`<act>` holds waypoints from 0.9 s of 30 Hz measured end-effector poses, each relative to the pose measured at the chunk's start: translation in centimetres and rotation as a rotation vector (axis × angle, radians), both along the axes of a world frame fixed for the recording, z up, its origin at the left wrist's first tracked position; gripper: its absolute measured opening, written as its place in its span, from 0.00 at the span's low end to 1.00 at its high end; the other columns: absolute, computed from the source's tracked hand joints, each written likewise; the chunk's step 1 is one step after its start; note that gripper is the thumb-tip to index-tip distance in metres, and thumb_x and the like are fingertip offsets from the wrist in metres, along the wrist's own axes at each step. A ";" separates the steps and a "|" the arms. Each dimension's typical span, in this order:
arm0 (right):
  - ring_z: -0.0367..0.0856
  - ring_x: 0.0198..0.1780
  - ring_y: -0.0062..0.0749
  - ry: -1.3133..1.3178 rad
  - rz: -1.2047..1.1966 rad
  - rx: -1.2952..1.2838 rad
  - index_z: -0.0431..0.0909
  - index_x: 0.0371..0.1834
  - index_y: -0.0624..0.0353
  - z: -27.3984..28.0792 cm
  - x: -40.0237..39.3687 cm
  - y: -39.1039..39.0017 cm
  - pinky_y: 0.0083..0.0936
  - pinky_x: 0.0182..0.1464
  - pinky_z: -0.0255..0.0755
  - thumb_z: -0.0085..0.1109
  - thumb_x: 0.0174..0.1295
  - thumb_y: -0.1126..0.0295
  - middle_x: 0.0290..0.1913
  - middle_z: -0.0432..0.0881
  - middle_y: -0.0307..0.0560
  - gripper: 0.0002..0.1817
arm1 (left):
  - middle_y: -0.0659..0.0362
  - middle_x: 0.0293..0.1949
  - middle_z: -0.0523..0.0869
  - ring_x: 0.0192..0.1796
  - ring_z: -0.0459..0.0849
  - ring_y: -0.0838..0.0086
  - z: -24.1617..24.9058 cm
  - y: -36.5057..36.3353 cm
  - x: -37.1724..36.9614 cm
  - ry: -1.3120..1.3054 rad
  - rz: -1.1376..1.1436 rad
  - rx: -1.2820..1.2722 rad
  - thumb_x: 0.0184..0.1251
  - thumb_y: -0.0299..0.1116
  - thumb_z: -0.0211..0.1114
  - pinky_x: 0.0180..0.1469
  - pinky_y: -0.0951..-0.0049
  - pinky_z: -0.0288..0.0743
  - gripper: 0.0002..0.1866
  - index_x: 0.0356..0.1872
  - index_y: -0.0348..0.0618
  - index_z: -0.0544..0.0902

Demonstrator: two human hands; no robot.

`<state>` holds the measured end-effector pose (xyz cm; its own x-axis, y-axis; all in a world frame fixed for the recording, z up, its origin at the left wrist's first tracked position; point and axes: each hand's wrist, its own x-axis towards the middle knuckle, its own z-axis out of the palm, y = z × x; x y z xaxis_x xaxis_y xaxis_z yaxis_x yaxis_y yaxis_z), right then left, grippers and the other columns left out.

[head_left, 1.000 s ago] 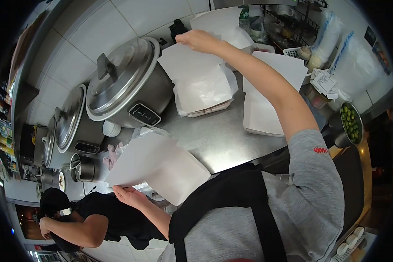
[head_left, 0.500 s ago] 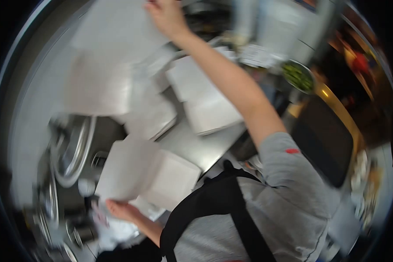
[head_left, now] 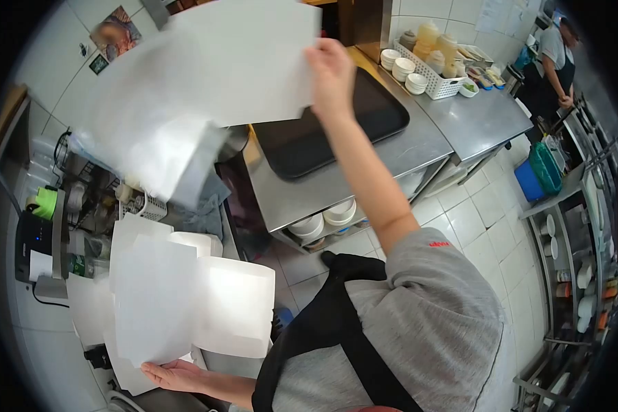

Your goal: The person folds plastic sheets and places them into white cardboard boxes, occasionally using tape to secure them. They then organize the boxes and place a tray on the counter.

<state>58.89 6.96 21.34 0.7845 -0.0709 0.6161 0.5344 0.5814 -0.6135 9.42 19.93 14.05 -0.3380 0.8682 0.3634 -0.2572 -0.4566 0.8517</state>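
Observation:
My right hand (head_left: 331, 77) is raised at the end of an outstretched arm, its fingers pinching the right edge of a large white takeaway box (head_left: 254, 65). That box is opened out and its far part is smeared by motion; it hangs in the air over the counter. Low on the left, my left hand (head_left: 175, 376) grips the lower edge of another opened white takeaway box (head_left: 233, 307). Its lid side (head_left: 156, 295) stands toward the left and its hollow half faces up. More white box parts overlap behind it.
A black tray (head_left: 329, 130) lies on a steel counter (head_left: 432, 123), with bowls on the shelf below. Sauce bottles (head_left: 446, 47) in a white basket stand farther back. A black device (head_left: 34, 244) is on the left wall. Another person (head_left: 555, 62) stands far right near shelves.
The view has swung toward the right, bringing the tray, floor and another person into sight. Both hands still hold white boxes.

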 end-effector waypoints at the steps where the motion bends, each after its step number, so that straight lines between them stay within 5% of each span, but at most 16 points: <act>1: 0.69 0.31 0.13 0.053 -0.061 -0.029 0.75 0.35 0.62 -0.8 1.3 -3.1 0.14 0.32 0.64 0.58 0.58 0.75 0.28 0.73 0.32 0.05 | 0.53 0.49 0.78 0.48 0.77 0.73 0.0 0.0 0.3 0.029 -0.053 0.021 0.73 0.42 0.51 0.52 0.75 0.71 0.20 0.49 0.30 0.74; 5: 0.73 0.34 0.17 0.077 -0.424 -0.227 0.75 0.38 0.63 -5.0 6.4 -14.7 0.17 0.38 0.67 0.56 0.60 0.74 0.32 0.77 0.37 0.06 | 0.51 0.50 0.78 0.51 0.77 0.68 -0.4 -0.3 3.3 0.003 -0.198 -0.052 0.73 0.42 0.49 0.55 0.69 0.71 0.21 0.52 0.31 0.73; 10: 0.75 0.35 0.18 0.204 -0.206 -0.103 0.74 0.38 0.63 -8.8 11.0 -23.1 0.16 0.40 0.68 0.55 0.62 0.74 0.34 0.81 0.40 0.05 | 0.49 0.56 0.75 0.57 0.74 0.64 -4.1 -0.9 13.9 -0.240 -0.471 -0.208 0.74 0.38 0.47 0.60 0.64 0.68 0.21 0.58 0.31 0.67; 17: 0.77 0.35 0.20 0.276 -0.303 -0.172 0.74 0.40 0.65 -9.1 13.8 -34.6 0.16 0.42 0.68 0.56 0.62 0.72 0.36 0.82 0.44 0.08 | 0.51 0.58 0.74 0.59 0.73 0.63 -4.9 -0.9 31.4 -0.355 -0.949 -0.249 0.73 0.39 0.48 0.62 0.60 0.67 0.22 0.59 0.33 0.67; 27: 0.78 0.38 0.22 0.385 -0.599 -0.252 0.74 0.41 0.64 -11.8 7.1 -57.1 0.17 0.43 0.69 0.56 0.62 0.72 0.37 0.82 0.46 0.08 | 0.51 0.62 0.70 0.62 0.70 0.60 -6.9 0.3 50.9 -0.358 -1.030 -0.446 0.75 0.44 0.41 0.64 0.59 0.65 0.25 0.63 0.34 0.63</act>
<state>66.01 -50.17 9.56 0.8195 -0.4461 0.3598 0.4356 0.0767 -0.8969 60.31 20.23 7.10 0.5763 0.8171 -0.0146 -0.5873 0.4265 0.6879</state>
